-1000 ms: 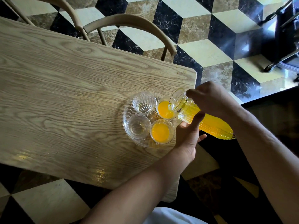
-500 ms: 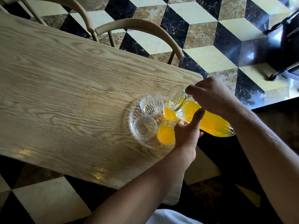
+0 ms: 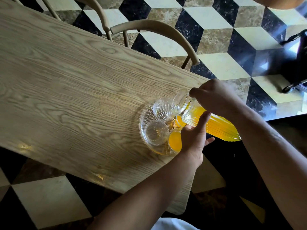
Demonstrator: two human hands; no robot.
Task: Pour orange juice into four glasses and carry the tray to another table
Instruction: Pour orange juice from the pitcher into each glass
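A round clear glass tray (image 3: 143, 130) sits near the right end of the wooden table (image 3: 66, 90) with four small glasses on it. The far-left glass (image 3: 162, 109) and near-left glass (image 3: 155, 132) look empty. The near-right glass (image 3: 174, 140) holds orange juice; the far-right glass (image 3: 179, 121) also holds juice and is mostly hidden under the jug. A ribbed glass jug of orange juice (image 3: 216, 125) is tilted, its mouth over the far-left glass. My right hand (image 3: 214, 97) grips the jug's neck. My left hand (image 3: 194, 138) supports the jug from below.
Two curved wooden chair backs (image 3: 154, 29) stand along the table's far side. The floor is patterned in black, cream and brown tiles. A dark wheeled object (image 3: 297, 63) stands at the far right. The tray lies close to the table's right edge.
The jug's mouth has moved left from the far-right glass to over the far-left glass. Both hands moved with it.
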